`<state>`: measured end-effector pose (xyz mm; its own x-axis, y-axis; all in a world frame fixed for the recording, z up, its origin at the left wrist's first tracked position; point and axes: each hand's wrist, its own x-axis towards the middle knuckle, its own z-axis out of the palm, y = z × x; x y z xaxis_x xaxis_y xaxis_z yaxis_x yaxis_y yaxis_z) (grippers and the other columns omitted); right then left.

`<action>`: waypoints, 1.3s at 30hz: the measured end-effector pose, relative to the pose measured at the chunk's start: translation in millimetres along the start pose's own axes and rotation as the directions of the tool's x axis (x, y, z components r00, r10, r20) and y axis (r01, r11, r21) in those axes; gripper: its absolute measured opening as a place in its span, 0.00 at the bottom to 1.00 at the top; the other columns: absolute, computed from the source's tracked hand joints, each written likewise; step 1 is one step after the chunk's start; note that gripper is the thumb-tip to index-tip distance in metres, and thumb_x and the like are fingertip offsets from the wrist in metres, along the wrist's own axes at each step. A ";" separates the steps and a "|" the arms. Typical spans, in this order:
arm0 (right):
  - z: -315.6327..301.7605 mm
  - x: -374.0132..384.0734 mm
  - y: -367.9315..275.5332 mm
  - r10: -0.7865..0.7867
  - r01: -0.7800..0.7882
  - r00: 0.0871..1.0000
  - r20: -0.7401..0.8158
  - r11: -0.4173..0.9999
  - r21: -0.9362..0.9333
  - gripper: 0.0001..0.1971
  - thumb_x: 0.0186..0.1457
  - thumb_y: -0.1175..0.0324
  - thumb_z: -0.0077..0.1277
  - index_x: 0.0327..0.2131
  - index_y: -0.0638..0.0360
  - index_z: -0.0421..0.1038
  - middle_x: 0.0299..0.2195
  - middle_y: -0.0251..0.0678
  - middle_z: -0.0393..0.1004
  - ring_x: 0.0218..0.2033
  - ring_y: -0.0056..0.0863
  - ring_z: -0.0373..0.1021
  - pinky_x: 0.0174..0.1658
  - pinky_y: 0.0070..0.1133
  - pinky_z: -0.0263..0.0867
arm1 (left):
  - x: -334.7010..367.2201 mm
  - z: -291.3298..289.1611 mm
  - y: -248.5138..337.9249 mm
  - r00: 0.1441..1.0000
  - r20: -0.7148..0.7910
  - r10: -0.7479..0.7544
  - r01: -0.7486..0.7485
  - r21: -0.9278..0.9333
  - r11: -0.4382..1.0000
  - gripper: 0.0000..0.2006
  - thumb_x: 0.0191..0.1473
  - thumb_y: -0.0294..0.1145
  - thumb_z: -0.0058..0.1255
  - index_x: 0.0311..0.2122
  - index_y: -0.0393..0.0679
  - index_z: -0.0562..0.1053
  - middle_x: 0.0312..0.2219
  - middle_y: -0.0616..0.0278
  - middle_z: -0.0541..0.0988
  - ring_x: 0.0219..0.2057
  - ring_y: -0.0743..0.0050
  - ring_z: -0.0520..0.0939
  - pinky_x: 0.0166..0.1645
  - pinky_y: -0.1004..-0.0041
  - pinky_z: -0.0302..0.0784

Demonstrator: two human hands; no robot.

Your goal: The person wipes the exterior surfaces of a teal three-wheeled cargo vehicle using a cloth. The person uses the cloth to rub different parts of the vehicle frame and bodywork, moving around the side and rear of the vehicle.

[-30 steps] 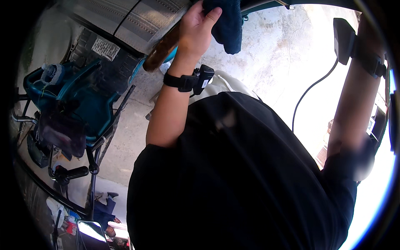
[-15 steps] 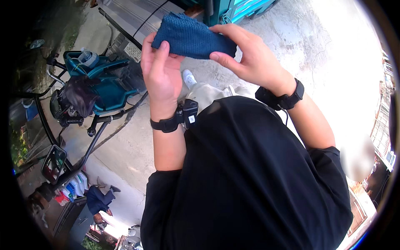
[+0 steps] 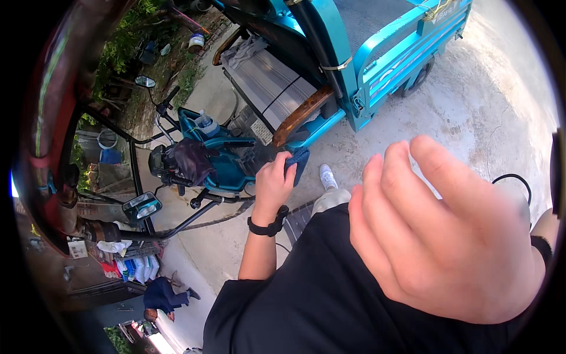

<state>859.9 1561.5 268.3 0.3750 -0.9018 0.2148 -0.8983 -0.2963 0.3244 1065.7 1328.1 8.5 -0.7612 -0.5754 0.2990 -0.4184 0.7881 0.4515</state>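
Observation:
My left hand [image 3: 273, 182] is closed on a folded dark blue ribbed cloth [image 3: 300, 166], which hangs beside its fingertips near the front corner of a turquoise cargo tricycle [image 3: 330, 121]. Much of the cloth is hidden behind the fingers. Large in the foreground, my right hand [image 3: 442, 236] is raised close to the camera. Its fingers are loosely bent and a little apart, with nothing visible in them. Black straps are around both wrists.
A grey seat [image 3: 277, 82] with a curved wooden armrest [image 3: 303, 115] stands ahead. To the left are the handlebars, a round-cornered mirror [image 3: 142, 206] and dark frame bars. A person in dark clothes [image 3: 162, 295] bends over at the lower left, below stacked bags [image 3: 138, 268].
My right hand has let go of the blue cloth and come up near the camera. The left hand has lowered with the cloth, and the view has swung to show more of the tricycle.

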 end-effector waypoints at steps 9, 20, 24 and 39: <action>-15.5 -1.8 4.2 -0.071 0.069 0.996 -0.059 0.997 -0.033 0.15 0.46 0.67 0.59 0.39 0.63 0.78 0.36 0.43 0.78 0.41 0.39 0.75 0.50 0.32 0.70 | 9.0 7.5 33.4 0.979 0.143 0.146 -0.141 -0.042 0.989 0.10 0.58 0.32 0.57 0.43 0.44 0.73 0.28 0.48 0.82 0.32 0.44 0.83 0.36 0.54 0.78; 2.5 -17.4 34.6 0.069 -0.119 0.988 0.142 0.915 0.386 0.16 0.51 0.67 0.62 0.43 0.60 0.76 0.36 0.40 0.77 0.40 0.40 0.74 0.47 0.33 0.69 | 2.1 6.1 28.0 0.996 0.028 -0.088 0.092 -0.229 0.969 0.12 0.57 0.31 0.58 0.46 0.43 0.72 0.27 0.46 0.79 0.30 0.42 0.82 0.34 0.59 0.76; 88.3 -38.5 42.3 0.236 -0.286 0.958 0.162 0.813 0.507 0.17 0.54 0.65 0.61 0.45 0.61 0.74 0.34 0.42 0.75 0.39 0.43 0.73 0.44 0.34 0.69 | 30.5 14.8 38.3 0.999 0.001 -0.037 0.032 -0.523 0.852 0.12 0.58 0.25 0.58 0.46 0.39 0.72 0.30 0.56 0.80 0.31 0.67 0.83 0.38 0.72 0.75; 283.5 22.0 -36.3 0.569 0.010 0.774 0.276 -0.446 0.895 0.13 0.58 0.69 0.66 0.38 0.61 0.69 0.32 0.24 0.74 0.34 0.09 0.68 0.38 0.14 0.68 | 43.1 34.1 48.5 0.945 0.206 -0.254 0.236 -0.967 0.094 0.20 0.66 0.31 0.52 0.60 0.44 0.64 0.51 0.63 0.73 0.52 0.76 0.75 0.56 0.69 0.73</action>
<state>835.9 1463.2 0.1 -0.2841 -0.9539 0.0970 0.1999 -0.1579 -0.9670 995.8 1349.0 14.5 -0.7151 -0.6990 -0.0052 0.2604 -0.2732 0.9261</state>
